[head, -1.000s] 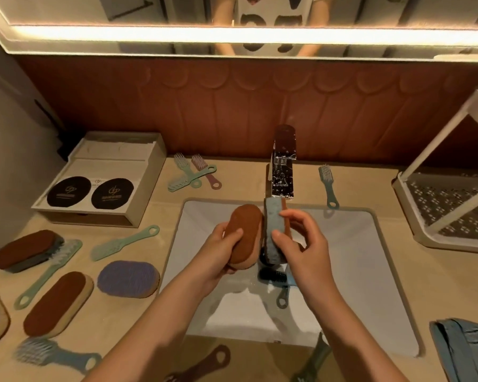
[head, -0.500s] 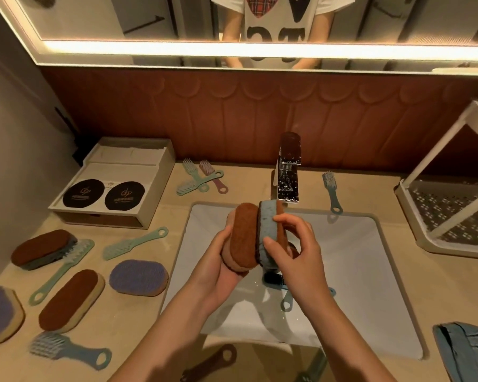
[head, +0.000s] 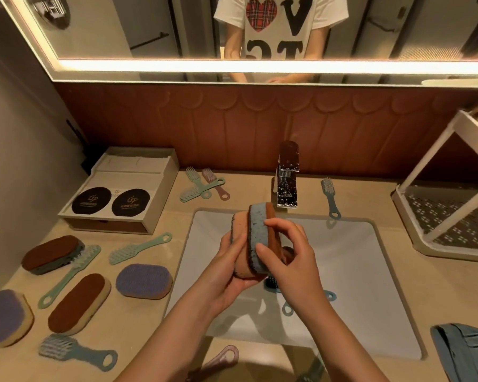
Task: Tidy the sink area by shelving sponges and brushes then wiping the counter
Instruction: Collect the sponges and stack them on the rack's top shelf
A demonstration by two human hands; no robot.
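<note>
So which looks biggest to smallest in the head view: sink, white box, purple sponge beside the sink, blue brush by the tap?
sink
white box
purple sponge
blue brush, though it lies farther back

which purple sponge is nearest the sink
The purple sponge just left of the sink, right of a brown-topped sponge. The other purple one lies at the far left edge of the counter, cut off by the frame.

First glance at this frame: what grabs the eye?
The left hand and right hand hold a blue-faced sponge and a peach sponge together on edge above the white sink. Loose sponges and handled brushes litter the counter at left; a white rack stands at right.
</note>
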